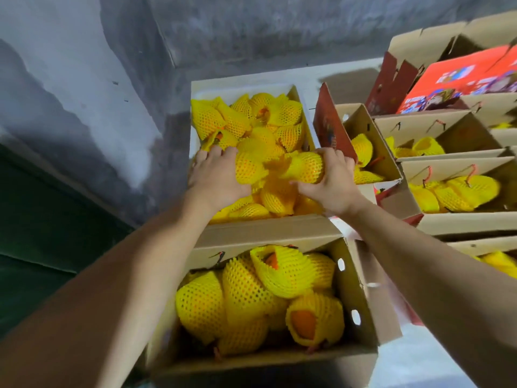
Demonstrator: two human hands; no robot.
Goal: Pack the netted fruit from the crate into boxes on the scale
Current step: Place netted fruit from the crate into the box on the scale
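Right hand [331, 182] gripping a netted fruit [306, 170] lying crosswise — box [361, 298] waiting nearer | left hand [216, 175] curling round another fruit [249, 168] in the far crate [303, 113].

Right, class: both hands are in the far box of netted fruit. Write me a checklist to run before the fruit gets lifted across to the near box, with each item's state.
1. Right hand grips a netted fruit: ok.
2. Left hand has a firm grip on its fruit: cannot tell.
3. Near box open: ok.
4. Room left in the near box: cannot tell.
5. Scale reading visible: not ok.
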